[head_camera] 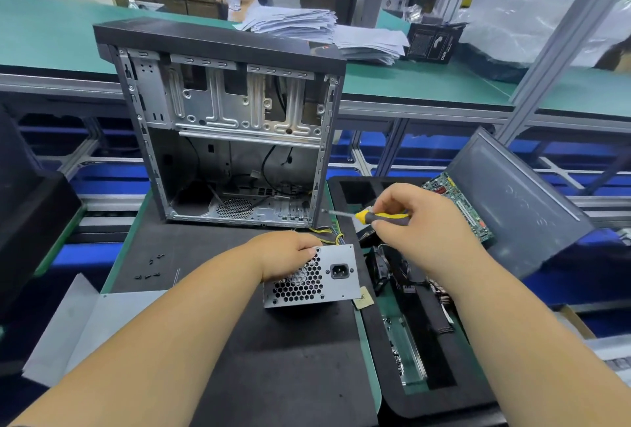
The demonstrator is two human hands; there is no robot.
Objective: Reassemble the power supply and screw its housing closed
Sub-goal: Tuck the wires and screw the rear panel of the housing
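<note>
The grey power supply (336, 286) stands on the black mat, its honeycomb vent and socket face toward me, yellow wires trailing behind it. My left hand (285, 252) grips its top left corner. My right hand (416, 218) holds a yellow and black screwdriver (379, 216) level above the unit, its tip pointing left toward the case. Several small black screws (150, 269) lie on the mat to the left.
An open, empty computer case (235, 126) stands upright behind the power supply. A circuit board (461, 204) and a leaning side panel (519, 201) are at the right, with cables and parts (420, 297) in a tray. A grey sheet (85, 320) lies at the lower left. A person sits at the far bench.
</note>
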